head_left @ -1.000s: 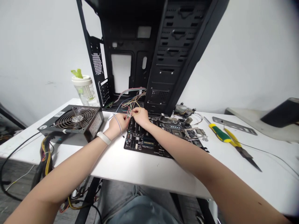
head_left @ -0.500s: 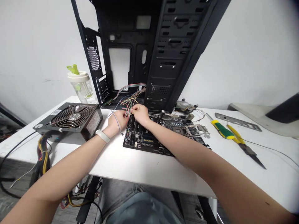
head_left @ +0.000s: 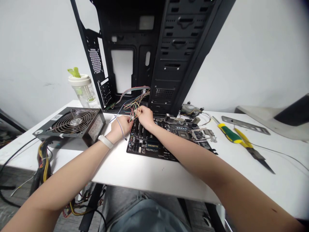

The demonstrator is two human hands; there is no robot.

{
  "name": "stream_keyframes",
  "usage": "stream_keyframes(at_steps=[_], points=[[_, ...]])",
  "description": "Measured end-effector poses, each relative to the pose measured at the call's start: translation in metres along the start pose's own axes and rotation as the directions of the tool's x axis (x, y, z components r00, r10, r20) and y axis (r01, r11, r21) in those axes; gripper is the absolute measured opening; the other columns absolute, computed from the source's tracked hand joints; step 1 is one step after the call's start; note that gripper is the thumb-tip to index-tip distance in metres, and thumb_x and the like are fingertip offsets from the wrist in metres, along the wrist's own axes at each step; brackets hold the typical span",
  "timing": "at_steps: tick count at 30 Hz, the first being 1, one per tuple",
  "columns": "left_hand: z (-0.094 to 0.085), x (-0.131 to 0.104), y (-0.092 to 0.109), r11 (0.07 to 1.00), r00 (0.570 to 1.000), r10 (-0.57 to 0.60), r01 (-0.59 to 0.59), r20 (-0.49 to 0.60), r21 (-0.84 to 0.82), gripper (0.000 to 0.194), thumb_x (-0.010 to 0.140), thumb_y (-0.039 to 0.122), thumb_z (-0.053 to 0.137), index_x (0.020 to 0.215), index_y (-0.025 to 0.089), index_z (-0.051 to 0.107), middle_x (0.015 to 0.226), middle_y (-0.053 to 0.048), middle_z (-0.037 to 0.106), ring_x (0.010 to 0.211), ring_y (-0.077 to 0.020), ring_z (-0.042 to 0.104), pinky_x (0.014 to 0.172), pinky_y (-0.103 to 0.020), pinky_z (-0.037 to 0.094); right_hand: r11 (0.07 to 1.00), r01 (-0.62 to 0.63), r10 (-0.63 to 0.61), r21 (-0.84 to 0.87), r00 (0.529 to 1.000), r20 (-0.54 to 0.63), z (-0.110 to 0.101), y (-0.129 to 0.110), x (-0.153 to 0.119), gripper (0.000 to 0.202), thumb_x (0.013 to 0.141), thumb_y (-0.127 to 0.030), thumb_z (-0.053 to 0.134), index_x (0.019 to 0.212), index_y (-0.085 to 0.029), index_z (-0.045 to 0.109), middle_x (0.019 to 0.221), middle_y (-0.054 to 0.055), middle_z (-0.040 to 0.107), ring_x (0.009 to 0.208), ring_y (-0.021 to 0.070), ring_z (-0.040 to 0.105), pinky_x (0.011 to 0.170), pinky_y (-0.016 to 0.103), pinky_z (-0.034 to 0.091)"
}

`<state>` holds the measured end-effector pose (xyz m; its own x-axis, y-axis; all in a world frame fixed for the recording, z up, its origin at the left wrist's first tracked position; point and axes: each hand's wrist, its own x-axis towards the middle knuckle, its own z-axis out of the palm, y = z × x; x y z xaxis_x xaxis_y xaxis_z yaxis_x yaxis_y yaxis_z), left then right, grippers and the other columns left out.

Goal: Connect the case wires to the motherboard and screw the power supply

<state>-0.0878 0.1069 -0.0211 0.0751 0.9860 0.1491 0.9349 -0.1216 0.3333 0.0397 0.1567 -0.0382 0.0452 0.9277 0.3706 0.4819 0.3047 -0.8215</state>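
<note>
A bundle of thin coloured wires (head_left: pixel 133 104) runs out of the black computer case (head_left: pixel 166 74) towards my hands. My left hand (head_left: pixel 120 126) is closed on some of these wires at the left edge of the motherboard (head_left: pixel 152 151). Just to its right, my right hand (head_left: pixel 145 116) pinches wires between thumb and fingertips, above the board. The wire ends between my fingers are too small to make out. A loose blue-purple wire (head_left: pixel 120 124) hangs over my left hand, its dark plug by the board's left edge. The motherboard lies flat, partly under my right forearm.
A power supply (head_left: pixel 94 127) with its fan upward sits at the left, cables hanging off the table. Behind it stands a cup (head_left: pixel 83 91). At the right lie a screwdriver (head_left: pixel 228 132), pliers (head_left: pixel 251 148) and a metal I/O plate (head_left: pixel 246 125). A cooler fan (head_left: pixel 190 109) rests beside the case.
My right hand has shifted slightly up and away from my left fingers, still pinching wires. My left hand stays nearly where it was. The whole view has moved slightly.
</note>
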Motion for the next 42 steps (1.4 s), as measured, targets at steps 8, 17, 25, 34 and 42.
stream_keyframes(at_steps=[8,17,25,34,42], points=[[-0.001,0.002,-0.002,1.0,1.0,-0.002,0.001,-0.03,-0.024,0.042,0.088,0.043,0.041,0.092,0.016,0.073,0.087,-0.013,0.073,0.08,-0.0254,0.066,0.059,-0.029,0.036,1.0,-0.01,0.011,-0.009,0.996,0.09,0.001,-0.005,-0.003,0.009,0.074,-0.018,0.063,0.072,-0.018,0.072,0.073,-0.001,0.071,0.07,0.0138,0.064,0.071,0.024,0.047],[0.0,0.003,-0.002,1.0,0.999,-0.009,0.008,-0.032,-0.027,0.035,0.084,0.038,0.048,0.101,0.019,0.071,0.09,-0.011,0.073,0.083,-0.0258,0.066,0.062,-0.028,0.039,0.987,0.006,0.013,-0.158,0.993,0.117,-0.002,-0.006,-0.001,0.033,0.071,-0.007,0.057,0.095,-0.018,0.076,0.098,0.004,0.073,0.091,0.017,0.066,0.086,0.026,0.048],[0.001,0.004,0.0,1.0,1.0,-0.022,0.022,-0.022,0.009,0.038,0.087,0.042,0.044,0.098,0.019,0.072,0.093,-0.012,0.074,0.089,-0.0285,0.068,0.067,-0.03,0.044,0.933,0.027,0.068,-0.358,0.966,0.251,-0.004,-0.009,-0.002,0.022,0.091,-0.034,0.06,0.084,-0.013,0.066,0.087,0.002,0.068,0.082,0.0139,0.064,0.08,0.034,0.053],[-0.002,0.001,0.003,0.998,0.999,-0.045,0.045,-0.002,0.045,0.037,0.088,0.043,0.044,0.097,0.019,0.071,0.095,-0.013,0.074,0.093,-0.0303,0.068,0.07,-0.031,0.047,0.885,0.051,0.118,-0.463,0.937,0.328,-0.006,-0.017,0.006,0.028,0.091,-0.036,0.061,0.109,-0.014,0.063,0.109,0.006,0.064,0.096,0.0183,0.064,0.08,0.034,0.055],[-0.003,0.001,0.005,0.997,0.999,-0.045,0.044,0.012,0.056,0.039,0.089,0.041,0.042,0.102,0.02,0.072,0.101,-0.014,0.073,0.097,-0.0307,0.068,0.073,-0.032,0.048,0.895,0.083,0.06,-0.439,0.951,0.302,-0.002,-0.008,-0.001,0.026,0.093,-0.036,0.058,0.104,-0.014,0.064,0.104,0.006,0.066,0.092,0.0163,0.064,0.081,0.035,0.055]])
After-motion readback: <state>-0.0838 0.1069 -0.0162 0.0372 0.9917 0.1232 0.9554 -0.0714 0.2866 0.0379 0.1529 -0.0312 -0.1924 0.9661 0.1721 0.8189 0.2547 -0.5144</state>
